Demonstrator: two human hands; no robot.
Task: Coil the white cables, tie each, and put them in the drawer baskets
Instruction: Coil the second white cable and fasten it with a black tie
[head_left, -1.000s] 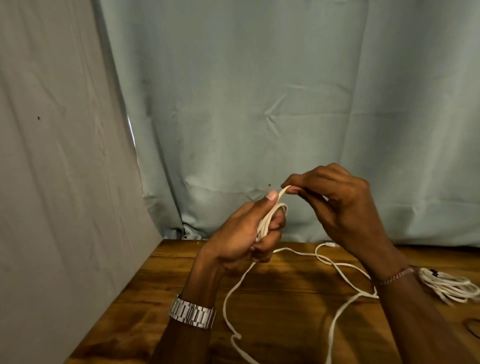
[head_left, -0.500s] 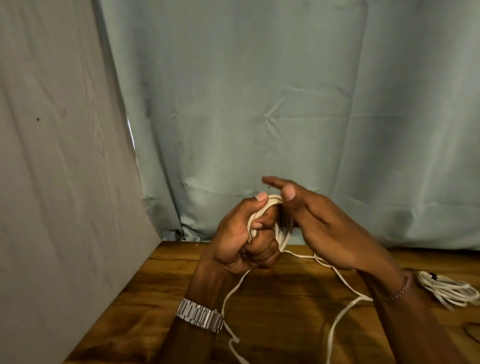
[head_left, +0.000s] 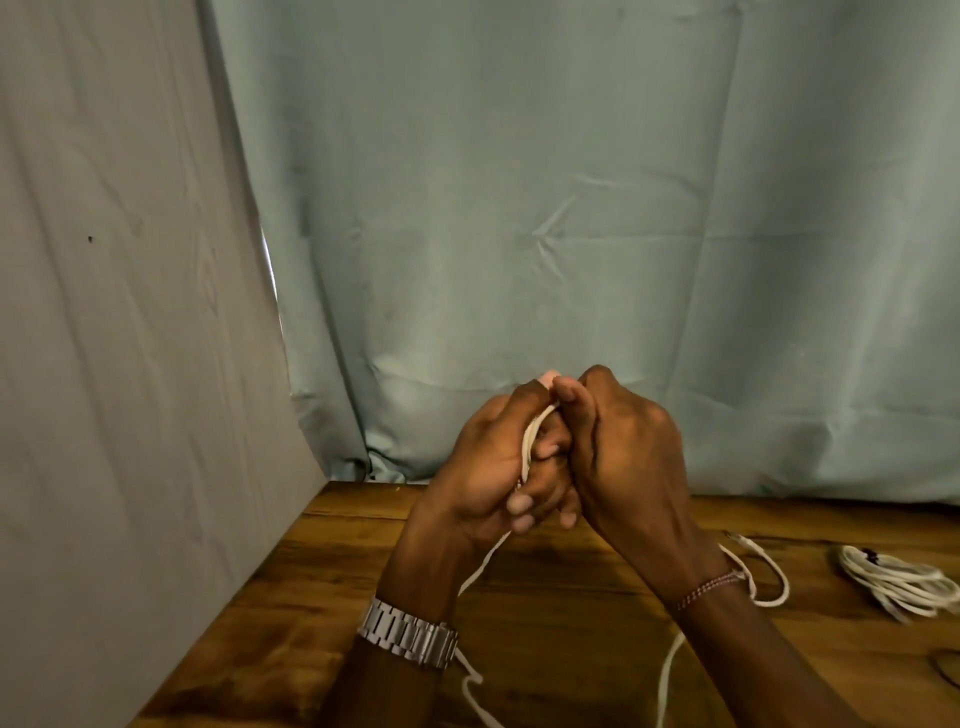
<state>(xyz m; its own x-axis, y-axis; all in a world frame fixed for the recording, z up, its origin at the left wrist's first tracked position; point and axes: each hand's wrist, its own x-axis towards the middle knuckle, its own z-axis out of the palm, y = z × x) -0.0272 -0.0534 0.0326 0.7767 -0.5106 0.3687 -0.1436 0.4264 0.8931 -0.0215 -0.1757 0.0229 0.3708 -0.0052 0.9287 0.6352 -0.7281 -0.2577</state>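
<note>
Left hand (head_left: 485, 462) raised above the wooden table (head_left: 561, 597), fingers curled around several turns of white cable (head_left: 531, 441), thumb up at the top of the loops. Right hand (head_left: 623, 452) pressed close against the left one, thumb touching the left thumb, fingers curled in behind the left fingers. Cannot tell for sure whether the right fingers pinch the cable, since the contact is hidden between the two hands.

Only a short pale part of the coil visible in the gap between the palms. Loose rest of the same cable hanging down from under the left hand, passing beside the left wrist and lying on the table below it. Another stretch of cable on the table under the right wrist, making a loop to the right of that wrist, with a small plug end just beyond the loop.

Metal watch (head_left: 410, 636) on the left wrist, thin bead bracelet (head_left: 709, 590) on the right wrist.

Well to the right of the right hand, near the frame edge, a second bundle of cable (head_left: 898, 584), already coiled, flat on the table, with a small dark piece at its top.

Behind both hands, pale blue-green curtain (head_left: 519, 234). To the left of the left hand, grey cloth panel (head_left: 114, 338) standing at the table edge.
</note>
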